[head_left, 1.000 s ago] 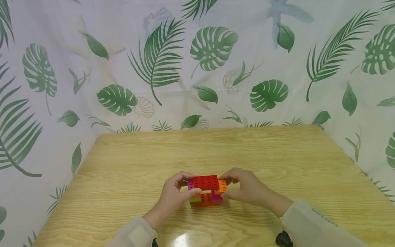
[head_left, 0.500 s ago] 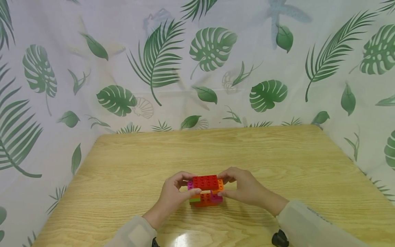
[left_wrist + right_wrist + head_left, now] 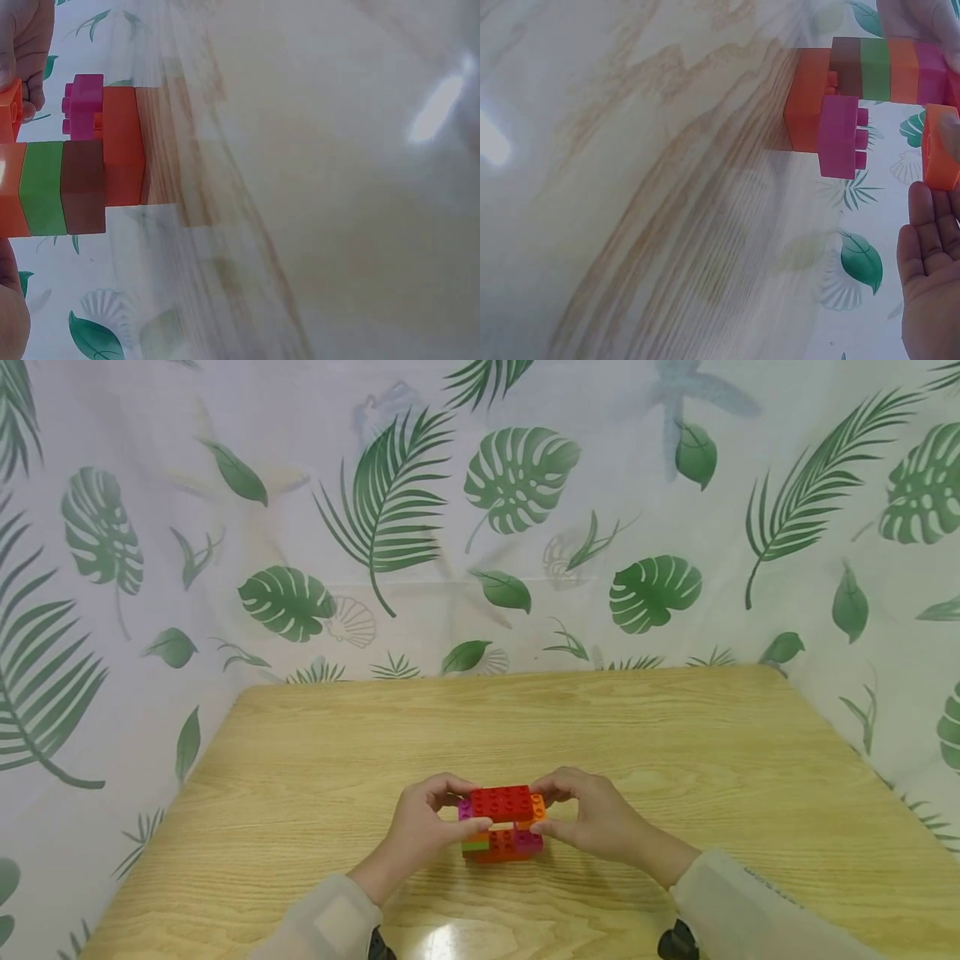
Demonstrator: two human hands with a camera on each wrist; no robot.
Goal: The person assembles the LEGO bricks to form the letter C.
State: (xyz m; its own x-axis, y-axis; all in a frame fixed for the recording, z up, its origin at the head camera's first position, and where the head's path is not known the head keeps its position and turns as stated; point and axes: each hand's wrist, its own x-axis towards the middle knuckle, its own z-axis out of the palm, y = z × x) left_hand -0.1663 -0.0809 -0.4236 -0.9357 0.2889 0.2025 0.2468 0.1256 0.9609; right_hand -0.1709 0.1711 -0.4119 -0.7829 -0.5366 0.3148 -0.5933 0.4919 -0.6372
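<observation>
A small structure of toy building bricks stands on the wooden table in the head view. Its orange-red base brick (image 3: 808, 101) carries a left column of brown (image 3: 84, 187), green (image 3: 43, 187), orange and magenta bricks. A red brick (image 3: 501, 803) lies across the top. My left hand (image 3: 420, 827) grips the column's upper part, thumb in front and fingers behind. On the right, my right hand (image 3: 603, 818) pinches an orange brick (image 3: 940, 150) at the red brick's end. Below it a magenta brick (image 3: 838, 139) sits on the base, with a gap between the two.
The wooden table (image 3: 495, 718) reaches back to a white leaf-patterned cloth (image 3: 450, 543), which also rises along both sides. Glare (image 3: 438, 942) shines off the table's near edge.
My right hand has shifted slightly left with the orange brick, which now juts out less beyond the red brick. My left hand keeps its grip on the column.
</observation>
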